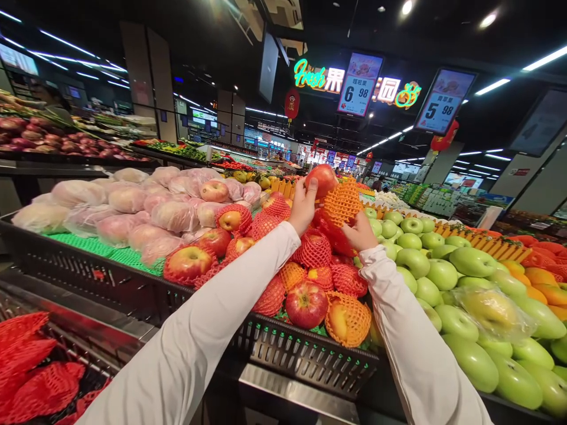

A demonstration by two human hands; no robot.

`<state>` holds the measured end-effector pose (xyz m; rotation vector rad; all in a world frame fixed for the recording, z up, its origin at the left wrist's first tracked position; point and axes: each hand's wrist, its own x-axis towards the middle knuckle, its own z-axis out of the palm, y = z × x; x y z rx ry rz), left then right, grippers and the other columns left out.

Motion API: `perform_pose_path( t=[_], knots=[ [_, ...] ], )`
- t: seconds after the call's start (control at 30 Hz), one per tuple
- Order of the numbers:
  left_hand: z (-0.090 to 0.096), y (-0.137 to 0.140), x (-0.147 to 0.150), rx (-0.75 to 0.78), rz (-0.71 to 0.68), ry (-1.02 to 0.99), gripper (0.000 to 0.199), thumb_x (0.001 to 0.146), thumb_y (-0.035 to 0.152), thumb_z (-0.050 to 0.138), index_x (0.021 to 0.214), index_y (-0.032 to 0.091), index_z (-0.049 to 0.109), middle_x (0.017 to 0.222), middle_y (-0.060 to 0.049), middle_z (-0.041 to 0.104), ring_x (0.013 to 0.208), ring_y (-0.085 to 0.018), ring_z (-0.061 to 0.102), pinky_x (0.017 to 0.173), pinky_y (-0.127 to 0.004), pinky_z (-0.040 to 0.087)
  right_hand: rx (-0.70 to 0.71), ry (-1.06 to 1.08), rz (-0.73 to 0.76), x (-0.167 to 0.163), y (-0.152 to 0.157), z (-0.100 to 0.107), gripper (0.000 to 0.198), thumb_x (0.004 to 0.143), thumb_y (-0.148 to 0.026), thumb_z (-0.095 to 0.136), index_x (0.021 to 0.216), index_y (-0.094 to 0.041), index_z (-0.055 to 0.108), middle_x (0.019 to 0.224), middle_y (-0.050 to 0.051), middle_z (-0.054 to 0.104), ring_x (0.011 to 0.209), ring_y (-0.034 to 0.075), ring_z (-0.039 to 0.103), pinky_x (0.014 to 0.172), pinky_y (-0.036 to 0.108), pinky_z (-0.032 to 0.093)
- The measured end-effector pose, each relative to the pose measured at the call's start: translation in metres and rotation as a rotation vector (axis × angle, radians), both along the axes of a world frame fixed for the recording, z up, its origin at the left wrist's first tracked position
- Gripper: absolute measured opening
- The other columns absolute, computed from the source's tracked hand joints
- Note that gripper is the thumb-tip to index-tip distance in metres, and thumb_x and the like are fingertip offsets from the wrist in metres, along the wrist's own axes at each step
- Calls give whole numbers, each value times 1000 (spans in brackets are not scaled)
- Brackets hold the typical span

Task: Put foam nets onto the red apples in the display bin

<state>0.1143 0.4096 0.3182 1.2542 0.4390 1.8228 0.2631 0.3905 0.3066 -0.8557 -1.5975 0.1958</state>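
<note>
My left hand (305, 205) is closed round a bare red apple (323, 180), lifted above the pile. Just right of it, my right hand (361, 232) grips an orange foam net (342, 202); I cannot tell whether fruit is inside. Red netting (330, 233) hangs or lies behind that hand. Below both hands are apples in red foam nets (312, 248), a bare red apple (306, 304) at the front, and an apple in an orange net (348, 319).
A black crate (305, 353) edges the display. Bagged pinkish fruit (175, 215) lies left, green apples (469, 265) right. Loose red nets (42, 383) fill a basket at lower left. Price signs (359, 84) hang overhead.
</note>
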Motion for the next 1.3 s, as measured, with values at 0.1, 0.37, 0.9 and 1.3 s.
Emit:
perform_pose_path(
  t=[0.1, 0.37, 0.9, 1.3],
  knots=[
    [-1, 3, -2, 60, 33, 71, 50, 91, 65, 47, 115, 21, 50, 119, -9, 63, 114, -22, 62, 100, -41, 50, -29, -80, 130, 1, -1, -1, 36, 64, -26, 68, 99, -18, 66, 101, 8, 73, 95, 26, 69, 95, 44, 54],
    [-11, 8, 1, 9, -58, 346, 50, 88, 68, 50, 107, 21, 56, 101, -6, 64, 93, -21, 62, 86, -37, 51, 23, -88, -67, 12, 9, -5, 35, 63, -23, 70, 98, -21, 63, 96, 6, 69, 105, 29, 64, 95, 46, 53],
    [-15, 1, 6, 10, -357, 384, 39, 81, 49, 68, 107, 20, 60, 106, -7, 66, 102, -23, 62, 93, -38, 48, 39, -415, -285, 16, 9, -3, 36, 57, -34, 76, 88, -22, 62, 92, 9, 63, 99, 32, 56, 95, 53, 46],
    [-17, 19, 3, -10, -124, 342, 15, 80, 30, 65, 86, 17, 63, 87, -1, 61, 85, -15, 58, 84, -28, 45, -100, -370, -4, 19, 9, 0, 44, 57, -28, 69, 99, -20, 58, 106, 10, 68, 100, 30, 64, 93, 50, 52]
  ],
)
